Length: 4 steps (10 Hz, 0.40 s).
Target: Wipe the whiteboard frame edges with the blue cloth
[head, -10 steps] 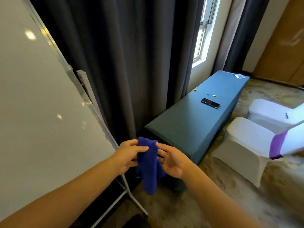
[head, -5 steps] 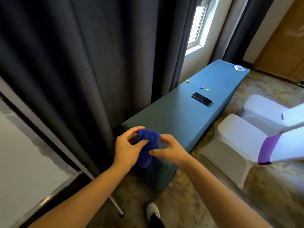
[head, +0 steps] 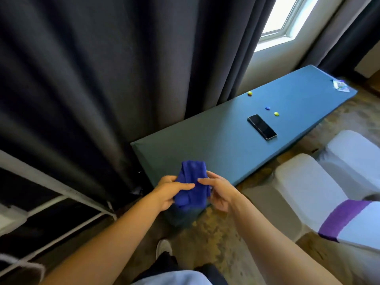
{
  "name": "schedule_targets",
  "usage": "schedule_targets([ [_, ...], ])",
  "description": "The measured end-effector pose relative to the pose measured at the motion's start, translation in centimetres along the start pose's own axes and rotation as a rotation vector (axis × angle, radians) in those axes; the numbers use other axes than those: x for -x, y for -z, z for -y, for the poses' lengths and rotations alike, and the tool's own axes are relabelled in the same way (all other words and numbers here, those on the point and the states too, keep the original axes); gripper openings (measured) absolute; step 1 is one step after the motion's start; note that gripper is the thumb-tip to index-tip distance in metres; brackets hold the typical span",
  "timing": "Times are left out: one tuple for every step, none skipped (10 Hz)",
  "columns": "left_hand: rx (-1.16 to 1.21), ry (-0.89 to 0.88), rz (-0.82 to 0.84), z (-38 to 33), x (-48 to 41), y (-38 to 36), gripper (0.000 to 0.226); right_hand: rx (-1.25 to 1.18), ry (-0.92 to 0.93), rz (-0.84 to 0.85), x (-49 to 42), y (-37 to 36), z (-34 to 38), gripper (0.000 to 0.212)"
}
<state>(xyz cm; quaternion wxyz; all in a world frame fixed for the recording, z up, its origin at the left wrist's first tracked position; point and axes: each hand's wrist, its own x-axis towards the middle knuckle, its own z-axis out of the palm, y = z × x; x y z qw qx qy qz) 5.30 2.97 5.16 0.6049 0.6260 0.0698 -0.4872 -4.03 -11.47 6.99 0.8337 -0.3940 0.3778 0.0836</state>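
Both bare forearms reach forward from the lower edge of the view and converge at chest height. The left hand (head: 167, 192) curls inward, thumb stretched along the top and fingers wrapped beneath, pinching the blue cloth (head: 192, 185). The right hand (head: 219, 191) meets it from the other side, index finger and thumb extended toward the left thumb, remaining fingers cupped under the fabric. The two thumbs nearly touch. Both wrists are bent slightly inward.
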Motion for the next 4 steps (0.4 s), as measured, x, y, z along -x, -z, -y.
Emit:
schedule_targets([
  [0.151,-0.023,-0.184,1.1,-1.4,-2.0,0.028,0.140,-0.105,-0.084,-1.3,1.8,0.6,0.043],
  [0.300,-0.055,-0.361,2.6,-2.9,-3.5,0.018,0.229,-0.106,-0.142,-3.4,2.5,0.9,0.038],
  [0.355,-0.011,-0.476,4.4,-3.8,-4.5,0.032,0.384,-0.131,-0.124,-5.3,3.5,0.6,0.035],
  [0.344,0.045,-0.646,5.6,-3.2,-6.6,0.048,0.613,-0.180,-0.039,-5.5,5.1,0.7,0.034],
])
